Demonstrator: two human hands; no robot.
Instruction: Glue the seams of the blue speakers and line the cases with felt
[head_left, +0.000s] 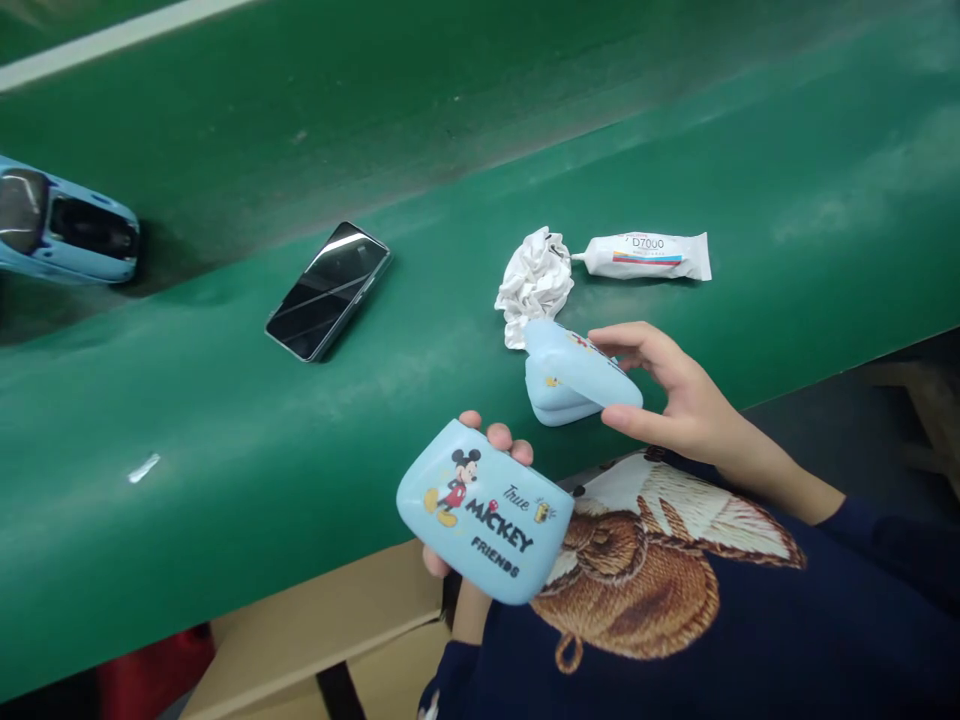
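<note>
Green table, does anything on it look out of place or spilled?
Two things look untidy: crumpled white paper bunched at the nozzle end of the D7000 tube, and a small pale scrap lying alone toward the picture's left. Both resemble litter; I see no spill.

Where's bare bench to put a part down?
Green bench between phone and crumpled paper; also between phone and white scrap. Crowded around right hand: light-blue casing in its grip, paper and white tube just beyond.
</note>
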